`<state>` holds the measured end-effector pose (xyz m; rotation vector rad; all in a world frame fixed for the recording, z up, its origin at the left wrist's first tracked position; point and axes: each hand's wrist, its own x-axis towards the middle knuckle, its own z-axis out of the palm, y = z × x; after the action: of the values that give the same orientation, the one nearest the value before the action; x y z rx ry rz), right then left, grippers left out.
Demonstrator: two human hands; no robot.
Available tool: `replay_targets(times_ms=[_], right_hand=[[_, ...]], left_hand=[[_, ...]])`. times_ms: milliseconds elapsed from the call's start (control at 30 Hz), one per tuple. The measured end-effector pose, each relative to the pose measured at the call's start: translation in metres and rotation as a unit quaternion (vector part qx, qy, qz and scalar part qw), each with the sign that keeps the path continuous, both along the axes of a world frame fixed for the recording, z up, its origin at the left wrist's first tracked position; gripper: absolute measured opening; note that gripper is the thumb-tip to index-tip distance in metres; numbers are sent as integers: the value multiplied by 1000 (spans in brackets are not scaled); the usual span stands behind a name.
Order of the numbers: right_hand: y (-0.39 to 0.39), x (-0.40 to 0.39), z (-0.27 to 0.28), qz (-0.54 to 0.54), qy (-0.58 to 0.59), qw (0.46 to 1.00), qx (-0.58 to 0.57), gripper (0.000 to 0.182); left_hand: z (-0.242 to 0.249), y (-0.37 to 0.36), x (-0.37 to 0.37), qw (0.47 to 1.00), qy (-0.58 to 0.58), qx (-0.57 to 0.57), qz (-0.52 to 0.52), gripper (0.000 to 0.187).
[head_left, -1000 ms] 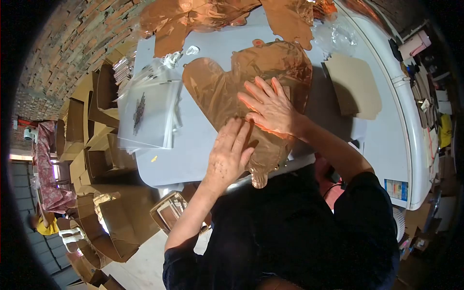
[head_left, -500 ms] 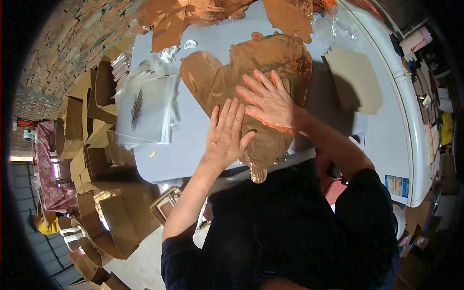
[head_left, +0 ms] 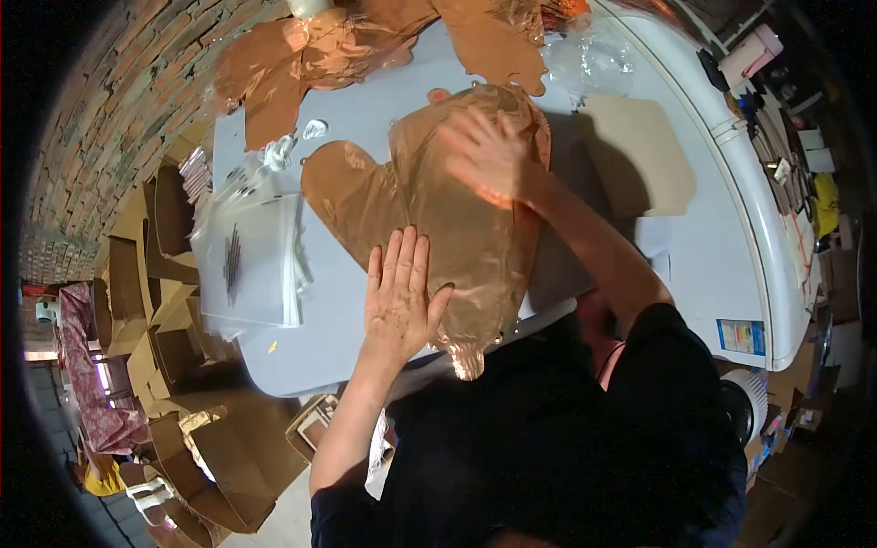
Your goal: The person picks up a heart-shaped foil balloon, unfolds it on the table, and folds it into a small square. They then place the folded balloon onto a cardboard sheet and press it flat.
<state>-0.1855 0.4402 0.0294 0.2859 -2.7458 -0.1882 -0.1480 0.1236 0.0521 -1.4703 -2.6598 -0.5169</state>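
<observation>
A copper-coloured, heart-shaped foil balloon [head_left: 448,228] lies on the pale table, its narrow neck [head_left: 468,363] pointing toward my body. My left hand [head_left: 399,297] rests flat over the balloon's lower left edge, fingers stretched out and the thumb apart. Over the upper right lobe is my right hand [head_left: 489,155], fingers spread and smeared by motion. Neither hand grips anything. The foil shows creases and bright reflections, mostly in its lower part.
Clear plastic bags [head_left: 251,265] are stacked on the left. More copper foil pieces [head_left: 365,46] cover the table's far side. A tan cardboard sheet [head_left: 644,155] lies at right, near crumpled clear plastic [head_left: 594,64]. Open cardboard boxes [head_left: 219,466] stand on the floor at left.
My right hand has moved up the balloon, away from my left hand, which stays at the lower left edge. The camera view has shifted, so the table appears lower and farther left.
</observation>
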Motion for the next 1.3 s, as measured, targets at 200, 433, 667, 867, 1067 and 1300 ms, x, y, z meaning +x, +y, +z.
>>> replay_targets(times_ms=[200, 433, 667, 867, 1067, 1300], right_hand=[[58, -46, -8, -118, 87, 988, -53, 51], [-55, 21, 25, 26, 31, 997, -71, 55], [-58, 56, -7, 54, 28, 994, -95, 61], [-59, 55, -4, 14, -46, 995, -86, 60], [-60, 58, 0, 25, -41, 998, -48, 63], [-64, 59, 8, 6, -88, 990, -112, 62]], left_hand=[[2, 0, 1, 1000, 1, -3, 2, 76], [-2, 0, -1, 1000, 20, 0, -2, 76], [-5, -1, -2, 999, 39, 8, -4, 76], [13, -9, -10, 906, -326, 266, 47, 77], [34, -34, -4, 632, -572, 478, 210, 71], [40, -53, -49, 578, -663, 417, 227, 40]])
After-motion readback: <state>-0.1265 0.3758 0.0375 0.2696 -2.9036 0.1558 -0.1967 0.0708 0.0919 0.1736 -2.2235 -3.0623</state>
